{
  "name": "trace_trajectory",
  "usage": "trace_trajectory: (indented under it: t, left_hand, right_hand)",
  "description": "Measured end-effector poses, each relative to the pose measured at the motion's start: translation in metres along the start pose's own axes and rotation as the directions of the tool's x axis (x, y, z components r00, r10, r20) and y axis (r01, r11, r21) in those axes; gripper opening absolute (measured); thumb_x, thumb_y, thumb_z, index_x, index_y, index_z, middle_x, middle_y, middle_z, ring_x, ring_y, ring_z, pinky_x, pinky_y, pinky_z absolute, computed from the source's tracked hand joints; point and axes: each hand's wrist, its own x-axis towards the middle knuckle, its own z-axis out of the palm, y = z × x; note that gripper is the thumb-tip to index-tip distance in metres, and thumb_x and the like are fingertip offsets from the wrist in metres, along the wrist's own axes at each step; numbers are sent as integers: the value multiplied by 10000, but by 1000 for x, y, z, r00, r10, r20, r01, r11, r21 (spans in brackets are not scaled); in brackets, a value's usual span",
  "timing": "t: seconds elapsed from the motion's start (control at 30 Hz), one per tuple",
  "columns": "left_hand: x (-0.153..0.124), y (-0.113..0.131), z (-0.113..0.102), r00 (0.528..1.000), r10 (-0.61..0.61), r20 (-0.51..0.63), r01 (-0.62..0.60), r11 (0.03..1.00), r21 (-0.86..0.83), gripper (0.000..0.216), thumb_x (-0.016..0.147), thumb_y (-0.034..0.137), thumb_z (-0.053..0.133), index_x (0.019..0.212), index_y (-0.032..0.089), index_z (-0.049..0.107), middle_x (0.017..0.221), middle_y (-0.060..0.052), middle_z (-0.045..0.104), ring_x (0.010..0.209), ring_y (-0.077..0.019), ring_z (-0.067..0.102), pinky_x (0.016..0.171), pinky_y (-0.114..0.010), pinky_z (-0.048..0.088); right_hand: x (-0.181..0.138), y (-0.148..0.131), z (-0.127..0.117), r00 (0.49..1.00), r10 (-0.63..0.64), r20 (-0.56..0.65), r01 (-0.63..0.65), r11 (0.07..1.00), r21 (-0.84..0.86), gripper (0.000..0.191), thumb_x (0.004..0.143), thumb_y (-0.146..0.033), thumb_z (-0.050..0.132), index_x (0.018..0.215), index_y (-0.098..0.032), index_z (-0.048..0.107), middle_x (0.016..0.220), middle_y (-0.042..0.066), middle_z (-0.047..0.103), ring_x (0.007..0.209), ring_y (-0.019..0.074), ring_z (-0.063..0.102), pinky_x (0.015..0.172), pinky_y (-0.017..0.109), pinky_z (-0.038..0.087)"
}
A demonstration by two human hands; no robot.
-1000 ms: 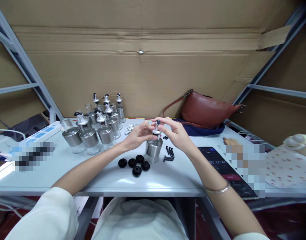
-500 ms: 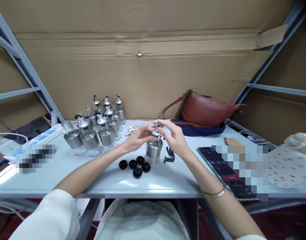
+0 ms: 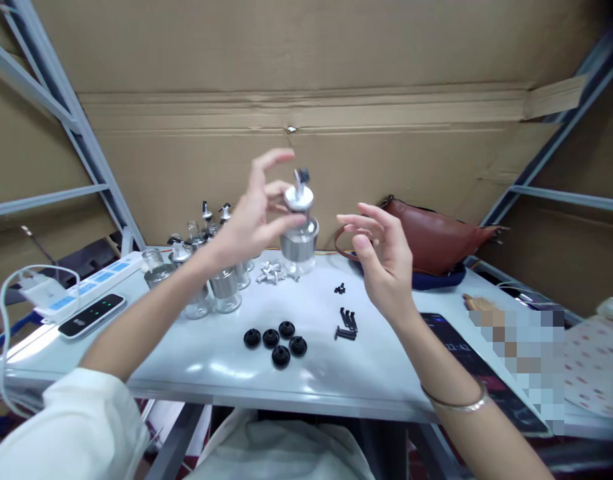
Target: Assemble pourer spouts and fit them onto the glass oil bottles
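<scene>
My left hand (image 3: 259,207) grips a glass oil bottle (image 3: 299,243) by its neck and holds it up off the table. The bottle has a steel sleeve and a silver pourer cap with a black flap on top. To its right, my right hand (image 3: 386,260) is raised with fingers apart, holding nothing. Several black rubber stoppers (image 3: 281,356) lie at the front. Black flap levers (image 3: 346,327) and tiny black pieces (image 3: 340,289) are below and left of my right hand. Small silver spout parts (image 3: 271,272) lie under the held bottle.
More steel-sleeved bottles (image 3: 225,287), some with pourer caps, stand on the left, partly behind my left forearm. A power strip (image 3: 91,287) and a black device (image 3: 92,316) are farther left. On the right are a phone (image 3: 481,373), a brown bag (image 3: 436,237) and a dotted cloth (image 3: 593,367).
My left hand has lifted the bottle from the table, up and slightly left. My right hand has let go of the cap and moved right, opening. The view has shifted a little.
</scene>
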Motion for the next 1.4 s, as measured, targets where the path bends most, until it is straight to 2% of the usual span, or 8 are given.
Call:
trace_trajectory:
  t: [0.17,0.27,0.5,0.7,0.9,1.1,1.27,1.4]
  left_hand:
    - [30,54,-78,986,164,39,-159,829,537,474,840,142,364,1303,74,294,963,54,526,1112,-220,539,814,-492,322]
    - [29,55,-120,993,118,-14,-80,750,656,472,862,209,174,1291,35,268,919,55,512,1078,-179,524,783,-469,295]
    - [-2,-15,-190,975,-104,-198,206,759,617,583,733,194,701,1233,149,404,865,58,619,811,-20,550,879,-395,415]
    - [-16,-37,-186,896,-360,-259,429,550,717,614,717,98,732,1225,107,388,883,28,642,810,-62,570,931,-376,419]
    - [-22,-30,-168,814,-569,-116,367,349,862,543,732,381,697,1145,147,433,974,-65,648,879,-202,602,779,-311,448]
    - [-24,-45,-168,718,-694,-47,237,180,955,424,626,455,688,915,196,519,797,-36,648,725,-210,601,634,-273,399]
    - [-20,-48,-166,609,-793,-5,164,119,979,381,578,445,709,797,195,524,774,-33,657,698,-197,591,596,-244,359]
    - [-17,-52,-166,551,-834,30,127,120,985,350,583,403,715,811,199,545,779,-22,666,681,-181,579,584,-233,343]
  right_hand:
    - [-2,16,10,999,26,25,-27,999,35,284,919,-369,492,1189,-286,511,1081,49,659,1011,196,608,918,396,459]
    - [-7,32,18,994,72,78,-75,997,37,272,912,-357,503,1166,-261,512,1054,51,664,971,182,615,886,376,466]
    - [-15,56,23,986,145,83,-147,989,12,248,906,-367,505,1110,-227,524,993,63,683,946,186,627,876,382,455]
    - [-19,60,23,979,176,106,-177,984,-3,258,900,-356,507,1110,-208,522,948,60,688,923,182,630,870,375,451]
    - [-21,65,24,968,210,135,-208,978,-29,264,886,-361,512,1103,-210,518,942,58,689,924,193,628,860,377,448]
    - [-23,67,22,948,233,216,-214,971,-108,223,872,-354,514,1031,-209,573,939,58,691,920,202,621,855,379,446]
    - [-27,65,21,897,261,357,-198,959,-204,197,844,-348,535,895,-191,641,958,84,690,926,220,599,595,281,433]
    - [-27,63,21,864,272,423,-188,955,-231,207,846,-342,527,899,-188,656,952,85,689,912,212,589,557,259,402]
